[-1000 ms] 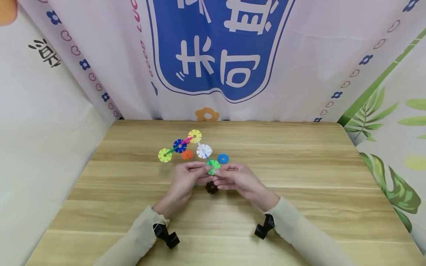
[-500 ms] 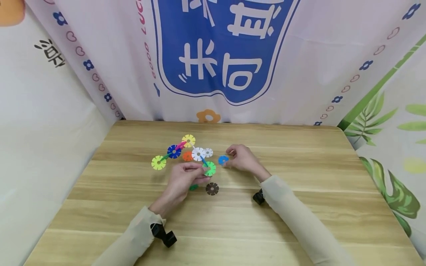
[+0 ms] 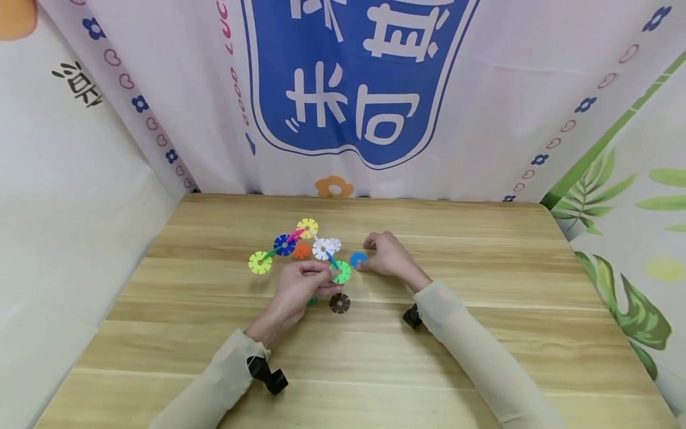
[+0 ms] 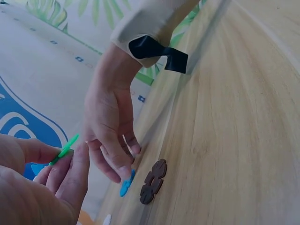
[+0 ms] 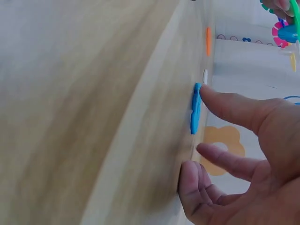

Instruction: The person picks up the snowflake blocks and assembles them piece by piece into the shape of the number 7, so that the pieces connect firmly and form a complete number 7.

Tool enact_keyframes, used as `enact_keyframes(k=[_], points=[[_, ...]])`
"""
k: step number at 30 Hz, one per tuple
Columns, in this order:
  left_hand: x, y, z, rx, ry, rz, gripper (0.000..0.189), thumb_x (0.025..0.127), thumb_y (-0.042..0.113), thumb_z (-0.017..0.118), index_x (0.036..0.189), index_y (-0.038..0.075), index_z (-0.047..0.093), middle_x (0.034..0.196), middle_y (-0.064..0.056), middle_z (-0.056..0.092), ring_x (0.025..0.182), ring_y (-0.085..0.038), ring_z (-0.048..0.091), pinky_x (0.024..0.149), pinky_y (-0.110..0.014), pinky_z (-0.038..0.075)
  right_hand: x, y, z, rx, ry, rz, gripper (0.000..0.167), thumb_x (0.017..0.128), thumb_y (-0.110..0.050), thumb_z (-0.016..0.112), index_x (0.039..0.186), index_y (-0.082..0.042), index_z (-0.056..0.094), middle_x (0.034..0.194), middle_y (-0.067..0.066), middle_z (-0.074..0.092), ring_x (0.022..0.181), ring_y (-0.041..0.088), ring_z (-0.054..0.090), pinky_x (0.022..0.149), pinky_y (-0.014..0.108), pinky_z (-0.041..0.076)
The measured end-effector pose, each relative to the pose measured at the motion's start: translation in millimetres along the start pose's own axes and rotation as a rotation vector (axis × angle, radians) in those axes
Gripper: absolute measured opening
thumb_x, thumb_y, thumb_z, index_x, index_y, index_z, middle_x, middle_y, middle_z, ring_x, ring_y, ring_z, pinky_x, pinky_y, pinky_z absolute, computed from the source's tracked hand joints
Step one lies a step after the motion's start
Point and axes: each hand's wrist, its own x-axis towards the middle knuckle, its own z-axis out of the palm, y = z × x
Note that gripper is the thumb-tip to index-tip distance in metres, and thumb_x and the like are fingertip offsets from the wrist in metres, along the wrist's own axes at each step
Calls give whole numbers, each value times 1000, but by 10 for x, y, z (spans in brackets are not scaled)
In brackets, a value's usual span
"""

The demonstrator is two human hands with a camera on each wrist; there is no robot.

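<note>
My left hand [image 3: 297, 287] pinches a bright green slotted disc [image 3: 343, 273] between thumb and fingers. That disc ends a raised chain of interlocking plastic snowflake discs, with a white disc [image 3: 323, 249], a yellow disc [image 3: 308, 227], a dark blue disc [image 3: 284, 245] and a yellow-green disc [image 3: 260, 262] among them. To the right, my right hand [image 3: 391, 255] is at a loose blue disc [image 5: 195, 110] flat on the table. In the right wrist view the thumb touches its edge, while the fingers stand apart from it.
Loose on the wooden table [image 3: 482, 256] lie a brown disc [image 3: 339, 303], an orange disc [image 3: 301, 251], a second white disc [image 3: 335, 245] and a dark green disc [image 3: 312, 302], partly hidden by the left hand. A printed curtain [image 3: 509, 89] hangs behind the table's back edge.
My right hand has left the green disc and moved right to the blue disc, which has shifted slightly left. The left hand still holds the chain by the green disc.
</note>
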Motion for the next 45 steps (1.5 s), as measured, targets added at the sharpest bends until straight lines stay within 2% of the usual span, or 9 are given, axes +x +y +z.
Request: enact_keyframes(k=[5,13,17,22,28,32,36,41,45], points=[[1,-2,21,-6,-3,5,25,96,-6,68,120,-13,65,100,-15,76,83,-22,80,87,-34,69,17,6,27,12,7,6,37,80,-20,92,111,-7,76,129,17,64,120,32,58,107,51,55],[16,23,22,-5,7,17,24,95,-6,69,118,-13,65,95,-11,77,80,-21,80,84,-34,69,-116,39,-32,54,3,60,30,77,-13,93,94,-4,70,93,8,71,84,21,63,74,27,56],[38,29,12,6,11,25,23,95,-5,69,117,-12,66,94,-11,77,80,-20,80,84,-34,69,-250,69,-76,123,11,43,17,82,-8,89,85,-5,73,82,7,75,71,18,68,63,25,60],[56,44,11,26,27,30,21,95,-3,71,115,-11,67,93,-11,77,81,-21,80,84,-34,69,-406,131,-109,328,-35,86,7,90,1,78,96,1,76,85,13,78,71,24,77,67,34,70],[77,63,29,33,36,20,21,96,-2,70,116,-10,67,95,-11,77,81,-21,80,85,-35,69,-607,169,-82,745,-59,139,35,92,7,73,127,10,69,109,25,78,87,30,81,84,39,70],[81,69,39,40,33,34,22,96,-2,70,116,-11,67,94,-12,78,82,-21,81,85,-35,69,-737,142,9,1056,-122,177,34,94,8,71,127,13,65,110,23,77,88,26,81,89,34,68],[86,70,51,38,18,50,22,96,-2,70,116,-12,67,93,-11,78,83,-21,81,85,-36,69,-843,95,102,1276,-187,213,27,96,9,67,123,12,63,106,16,76,91,23,80,93,32,67],[88,66,74,13,-4,61,25,96,-3,70,118,-14,65,93,-11,78,82,-20,81,86,-35,69,-899,35,168,1374,-165,237,33,99,8,63,131,12,58,112,18,75,94,22,80,95,31,66],[77,75,102,-6,-3,45,27,97,-3,68,121,-14,63,94,-11,79,82,-20,81,85,-35,69,-918,24,220,1320,-43,194,38,97,8,66,133,14,56,111,20,77,95,25,80,95,35,66]])
